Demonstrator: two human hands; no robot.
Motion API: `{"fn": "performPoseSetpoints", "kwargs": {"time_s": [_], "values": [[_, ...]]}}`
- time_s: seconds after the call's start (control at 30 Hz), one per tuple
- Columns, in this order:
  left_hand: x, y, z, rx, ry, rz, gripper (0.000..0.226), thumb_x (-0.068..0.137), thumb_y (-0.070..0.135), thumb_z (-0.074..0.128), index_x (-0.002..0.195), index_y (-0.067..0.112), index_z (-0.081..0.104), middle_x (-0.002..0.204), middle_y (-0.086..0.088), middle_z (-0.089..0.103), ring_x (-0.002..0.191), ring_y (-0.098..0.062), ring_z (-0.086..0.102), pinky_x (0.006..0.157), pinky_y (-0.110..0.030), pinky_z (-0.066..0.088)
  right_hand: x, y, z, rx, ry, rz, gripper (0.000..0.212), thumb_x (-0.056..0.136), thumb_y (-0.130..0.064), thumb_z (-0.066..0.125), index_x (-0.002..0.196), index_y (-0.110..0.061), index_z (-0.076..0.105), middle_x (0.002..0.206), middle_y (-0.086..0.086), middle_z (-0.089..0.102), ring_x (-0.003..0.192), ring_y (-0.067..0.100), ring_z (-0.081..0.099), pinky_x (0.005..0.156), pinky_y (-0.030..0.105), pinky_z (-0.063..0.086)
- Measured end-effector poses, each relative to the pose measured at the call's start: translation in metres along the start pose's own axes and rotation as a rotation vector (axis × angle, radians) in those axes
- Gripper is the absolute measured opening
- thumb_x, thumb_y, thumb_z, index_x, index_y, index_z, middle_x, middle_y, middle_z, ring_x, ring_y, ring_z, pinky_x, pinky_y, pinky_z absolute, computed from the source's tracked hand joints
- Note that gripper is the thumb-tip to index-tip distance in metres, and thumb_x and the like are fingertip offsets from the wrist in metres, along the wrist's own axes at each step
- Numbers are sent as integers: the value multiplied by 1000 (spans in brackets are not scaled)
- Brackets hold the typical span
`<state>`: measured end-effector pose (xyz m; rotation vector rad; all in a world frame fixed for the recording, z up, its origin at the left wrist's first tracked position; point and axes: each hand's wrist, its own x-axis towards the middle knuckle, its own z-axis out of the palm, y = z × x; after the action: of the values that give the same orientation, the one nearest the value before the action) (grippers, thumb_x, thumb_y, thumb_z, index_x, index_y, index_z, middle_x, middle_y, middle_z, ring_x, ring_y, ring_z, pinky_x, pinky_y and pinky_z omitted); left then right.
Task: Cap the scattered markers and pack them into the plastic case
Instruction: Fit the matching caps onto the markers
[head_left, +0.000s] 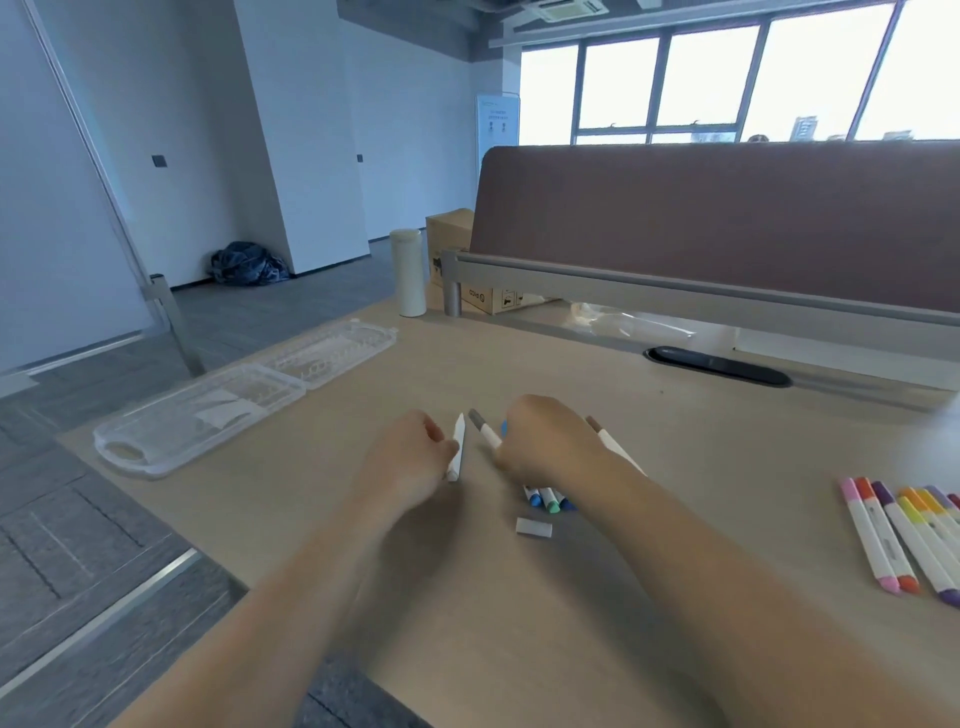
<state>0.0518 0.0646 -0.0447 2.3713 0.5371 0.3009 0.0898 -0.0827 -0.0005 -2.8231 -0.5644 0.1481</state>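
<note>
My left hand (410, 453) pinches a white marker (457, 448) that stands nearly upright off the desk, no coloured cap visible on it. My right hand (550, 441) rests over a small pile of markers and grips a grey-tipped marker (483, 428). A brown-tipped marker (610, 441) pokes out beyond that hand. Blue and green capped ends (545, 500) show under the wrist. A loose pale cap (533, 526) lies just in front of the pile. The clear plastic case (228, 402) lies open at the left. Several capped markers (904, 540) lie in a row at the right.
A wooden desk (519, 597) carries everything; its left edge runs close to the case. At the back stand a white bottle (410, 273), a cardboard box (485, 301), a brown partition screen (727, 218) and a black cable slot (717, 366).
</note>
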Motion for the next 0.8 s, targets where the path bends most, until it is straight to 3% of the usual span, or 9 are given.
{"fn": "performPoseSetpoints", "kwargs": {"time_s": [0.13, 0.2, 0.3, 0.4, 0.57, 0.67, 0.8], "values": [[1, 4, 11, 201, -26, 35, 34, 85, 45, 59, 81, 12, 55, 87, -7, 66, 85, -26, 63, 62, -32, 39, 14, -5, 8, -107, -67, 40, 16, 89, -13, 59, 74, -13, 54, 74, 4, 52, 74, 20, 54, 68, 29, 42], [2, 7, 16, 277, -26, 48, 33, 84, 49, 60, 86, 16, 58, 93, -8, 65, 88, -27, 62, 62, -32, 37, 14, -4, 8, -168, -75, 39, 18, 87, -9, 60, 72, -15, 52, 78, 5, 55, 78, 22, 56, 69, 30, 44], [-1, 11, 19, 400, 8, 58, 27, 91, 35, 55, 108, 14, 58, 113, -9, 62, 106, -29, 58, 75, -33, 40, 10, 1, 10, -192, -7, 58, 24, 83, -8, 63, 67, -17, 48, 77, 5, 58, 81, 25, 62, 69, 32, 46], [-5, 12, 17, 442, 47, 38, 23, 96, 25, 47, 112, 12, 57, 120, -11, 60, 111, -29, 57, 78, -32, 39, 7, 9, 16, -132, 47, 79, 20, 81, -15, 65, 70, -17, 49, 70, 2, 55, 73, 24, 58, 67, 33, 46], [-15, 8, 5, 216, 30, -28, 21, 92, 26, 51, 100, 10, 63, 105, -13, 65, 98, -31, 61, 67, -29, 37, -6, 15, 17, -83, 26, 41, 27, 86, -24, 61, 67, -19, 42, 69, 0, 49, 77, 25, 54, 58, 29, 37], [-27, 10, -7, 92, 13, -31, 19, 88, 25, 53, 82, 10, 64, 74, -8, 64, 72, -27, 60, 51, -29, 31, -9, 10, 15, -135, -16, 47, 24, 88, -19, 59, 69, -16, 45, 72, 2, 51, 77, 25, 54, 56, 26, 37], [-39, 10, -19, -154, -18, -43, 22, 87, 18, 57, 70, 7, 65, 65, -8, 67, 58, -24, 58, 54, -26, 40, -13, 9, 13, -134, 9, 17, 21, 91, -18, 59, 72, -15, 49, 73, 1, 50, 78, 24, 55, 64, 28, 44]]}}
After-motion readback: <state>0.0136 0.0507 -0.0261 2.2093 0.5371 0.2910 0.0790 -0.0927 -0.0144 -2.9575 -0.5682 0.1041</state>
